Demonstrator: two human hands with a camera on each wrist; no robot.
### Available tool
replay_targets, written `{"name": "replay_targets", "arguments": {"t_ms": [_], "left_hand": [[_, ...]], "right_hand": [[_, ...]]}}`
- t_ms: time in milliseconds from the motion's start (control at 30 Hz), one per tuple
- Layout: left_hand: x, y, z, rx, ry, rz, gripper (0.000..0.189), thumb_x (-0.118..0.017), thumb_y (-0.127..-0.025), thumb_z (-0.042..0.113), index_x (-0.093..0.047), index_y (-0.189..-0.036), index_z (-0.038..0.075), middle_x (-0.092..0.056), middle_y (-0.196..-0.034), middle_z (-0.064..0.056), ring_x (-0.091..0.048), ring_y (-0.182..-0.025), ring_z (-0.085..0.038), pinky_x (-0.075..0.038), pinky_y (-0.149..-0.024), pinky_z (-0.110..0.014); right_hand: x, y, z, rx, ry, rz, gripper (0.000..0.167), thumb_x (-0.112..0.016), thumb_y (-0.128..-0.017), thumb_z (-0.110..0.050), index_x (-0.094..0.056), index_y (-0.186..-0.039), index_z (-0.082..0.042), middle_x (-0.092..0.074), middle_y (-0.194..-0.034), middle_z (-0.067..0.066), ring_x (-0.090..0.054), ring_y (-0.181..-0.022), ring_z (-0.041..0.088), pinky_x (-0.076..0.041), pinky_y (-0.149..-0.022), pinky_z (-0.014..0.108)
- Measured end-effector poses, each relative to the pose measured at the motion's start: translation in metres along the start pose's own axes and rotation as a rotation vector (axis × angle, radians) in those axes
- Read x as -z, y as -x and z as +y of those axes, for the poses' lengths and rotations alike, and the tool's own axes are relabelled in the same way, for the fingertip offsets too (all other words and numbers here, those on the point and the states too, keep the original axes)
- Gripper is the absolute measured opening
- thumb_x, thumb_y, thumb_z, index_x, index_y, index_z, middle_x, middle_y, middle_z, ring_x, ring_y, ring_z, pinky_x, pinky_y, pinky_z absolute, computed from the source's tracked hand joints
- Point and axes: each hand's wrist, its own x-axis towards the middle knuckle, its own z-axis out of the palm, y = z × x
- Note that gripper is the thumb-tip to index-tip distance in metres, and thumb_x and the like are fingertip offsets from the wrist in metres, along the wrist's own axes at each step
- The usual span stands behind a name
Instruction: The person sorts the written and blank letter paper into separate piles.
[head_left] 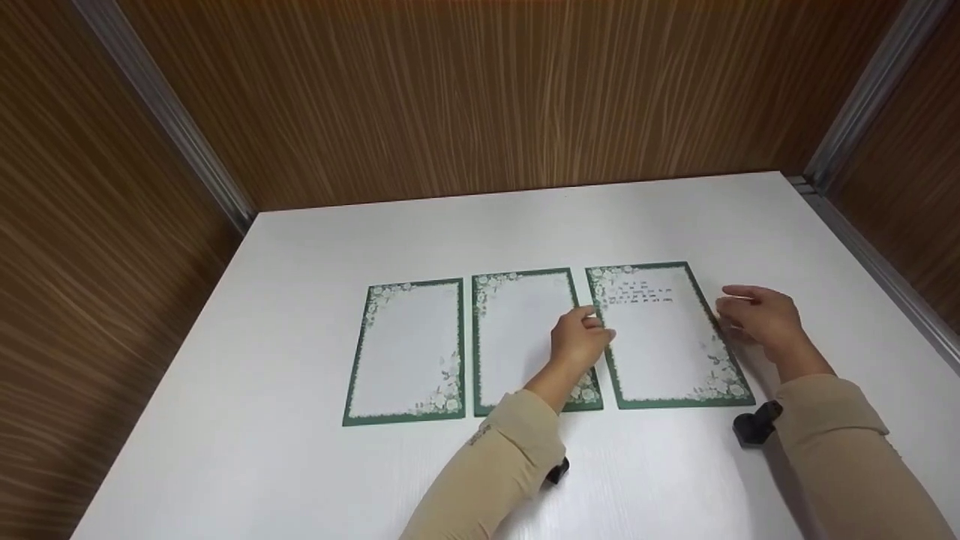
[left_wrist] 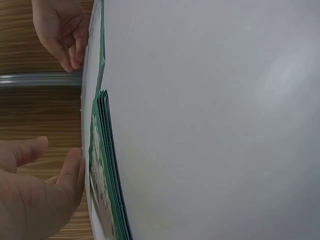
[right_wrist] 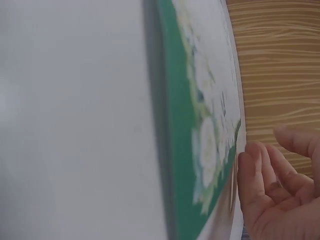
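Observation:
Three sheets of green-bordered letter paper with white flowers lie in a row in the head view: a left sheet [head_left: 412,345], a middle sheet [head_left: 517,337] and a right sheet [head_left: 660,352] with several handwritten lines near its top. My left hand [head_left: 579,341] is over the gap between middle and right sheets, fingertips at the right sheet's left edge. Thumb and fingers stand apart in the left wrist view, beside layered green paper edges [left_wrist: 107,160]. Just off the right sheet's right edge, my right hand [head_left: 765,319] has loosely bent fingers [right_wrist: 250,175] and holds nothing.
The sheets lie on a white table [head_left: 247,360] enclosed by wood-grain panels [head_left: 480,97] at the back and sides. Metal strips [head_left: 172,112] run along the panel corners. Small black devices [head_left: 756,425] sit at both wrists, below beige sleeves [head_left: 832,420].

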Motion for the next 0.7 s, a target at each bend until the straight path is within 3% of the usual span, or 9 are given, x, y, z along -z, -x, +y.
{"name": "replay_targets", "arguments": {"t_ms": [100, 267, 400, 500, 700], "left_hand": [[0.003, -0.002, -0.002, -0.012, 0.03, -0.001, 0.047, -0.072, -0.085, 0.01, -0.056, -0.128, 0.003, -0.062, -0.108, -0.006, -0.061, -0.103, -0.019, -0.052, -0.082, -0.023], [0.015, -0.005, -0.004, -0.02, 0.051, 0.0, 0.051, -0.075, -0.083, 0.013, -0.056, -0.13, 0.005, -0.062, -0.111, -0.006, -0.06, -0.105, -0.019, -0.052, -0.082, -0.023], [0.03, -0.007, -0.005, -0.031, 0.038, 0.007, 0.052, -0.075, -0.083, 0.016, -0.055, -0.13, 0.006, -0.061, -0.114, -0.006, -0.06, -0.105, -0.018, -0.052, -0.082, -0.024], [0.041, -0.01, -0.007, -0.036, 0.027, 0.02, 0.053, -0.075, -0.083, 0.018, -0.055, -0.131, 0.007, -0.061, -0.115, -0.006, -0.06, -0.105, -0.018, -0.052, -0.082, -0.024], [0.063, -0.013, -0.011, -0.033, 0.0, 0.049, 0.055, -0.075, -0.084, 0.021, -0.054, -0.132, 0.008, -0.06, -0.118, -0.006, -0.059, -0.106, -0.019, -0.051, -0.084, -0.024]], "right_hand": [[-0.004, 0.002, -0.003, -0.017, -0.065, 0.042, 0.067, -0.055, -0.096, -0.038, -0.031, -0.148, -0.004, -0.047, -0.132, 0.019, -0.056, -0.1, 0.013, -0.052, -0.077, 0.021], [-0.012, 0.003, -0.012, -0.041, -0.209, 0.102, 0.075, -0.06, -0.093, -0.041, -0.025, -0.151, -0.009, -0.049, -0.125, 0.005, -0.053, -0.114, 0.023, -0.05, -0.088, 0.027], [-0.021, 0.002, -0.018, -0.038, -0.286, 0.144, 0.077, -0.061, -0.092, -0.043, -0.023, -0.152, -0.012, -0.048, -0.134, 0.008, -0.049, -0.121, 0.023, -0.045, -0.097, 0.033], [-0.029, 0.002, -0.023, -0.021, -0.281, 0.165, 0.077, -0.059, -0.093, -0.044, -0.021, -0.152, -0.012, -0.042, -0.144, 0.015, -0.048, -0.122, 0.022, -0.043, -0.1, 0.035], [-0.044, 0.004, -0.033, -0.006, -0.325, 0.163, 0.076, -0.058, -0.094, -0.041, -0.02, -0.152, -0.012, -0.039, -0.144, 0.016, -0.045, -0.127, 0.026, -0.043, -0.1, 0.036]]}}
